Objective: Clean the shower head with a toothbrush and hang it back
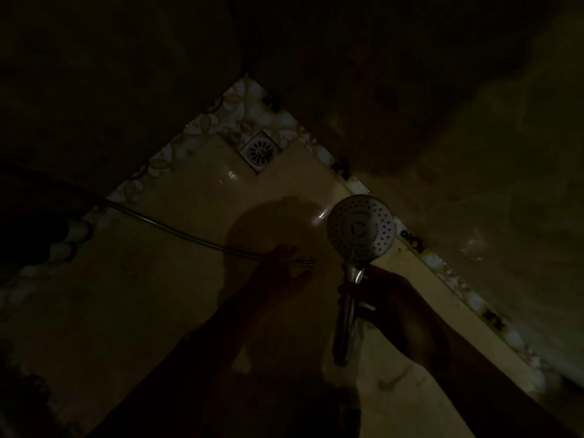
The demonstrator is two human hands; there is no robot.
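Dim tiled shower corner, your right hand [392,308] with fingers wrapped round the handle of the round chrome shower head [361,227], held face-up above the pale floor [158,279], your left hand [281,270] at the metal hose [177,230] end, its fingers too dark to tell, square floor drain [260,150] beyond.

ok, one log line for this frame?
right hand: gripping shower head handle | left hand: at hose end | toothbrush: unseen | lighting: dark
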